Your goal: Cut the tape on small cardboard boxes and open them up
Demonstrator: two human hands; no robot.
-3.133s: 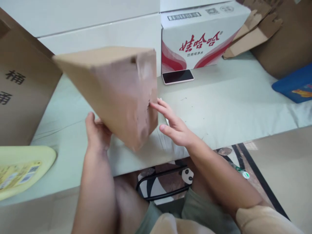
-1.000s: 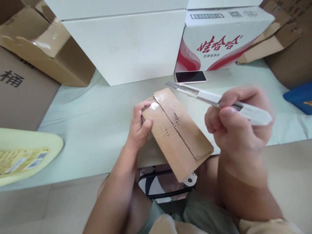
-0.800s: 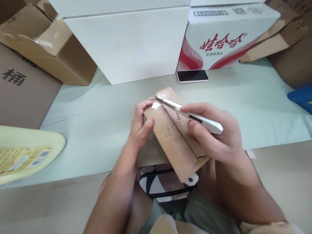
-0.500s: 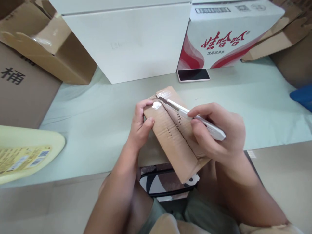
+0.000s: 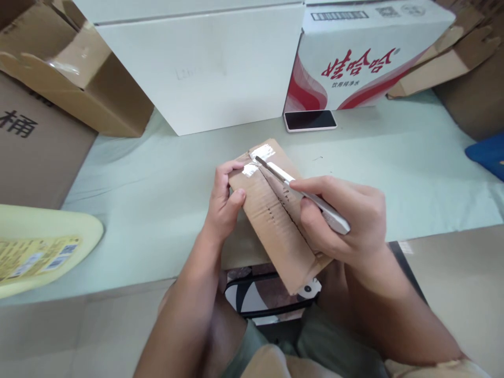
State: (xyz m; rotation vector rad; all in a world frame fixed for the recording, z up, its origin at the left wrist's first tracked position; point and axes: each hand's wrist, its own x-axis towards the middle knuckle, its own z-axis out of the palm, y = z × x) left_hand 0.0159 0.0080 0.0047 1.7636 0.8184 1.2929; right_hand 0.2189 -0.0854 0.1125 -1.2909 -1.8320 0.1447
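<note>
A small brown cardboard box [image 5: 271, 220] lies slanted on the pale green table [image 5: 157, 199], its near end past the table edge. Clear tape covers its centre seam. My left hand [image 5: 222, 207] grips the box's left edge, thumb on top. My right hand [image 5: 346, 220] is closed round a white utility knife [image 5: 311, 202]. The blade tip rests on the taped seam near the far end of the box.
A large white box [image 5: 205, 63] and a red-and-white printed carton [image 5: 366, 52] stand behind. A phone [image 5: 310, 120] lies before the carton. Brown cartons [image 5: 59, 73] sit at left, more cardboard [image 5: 452, 58] at right, a yellow item [image 5: 39, 252] at near left.
A large brown box I held up earlier is gone from my hands. My right hand brought the knife down onto the small box's seam and has drawn it slightly toward me.
</note>
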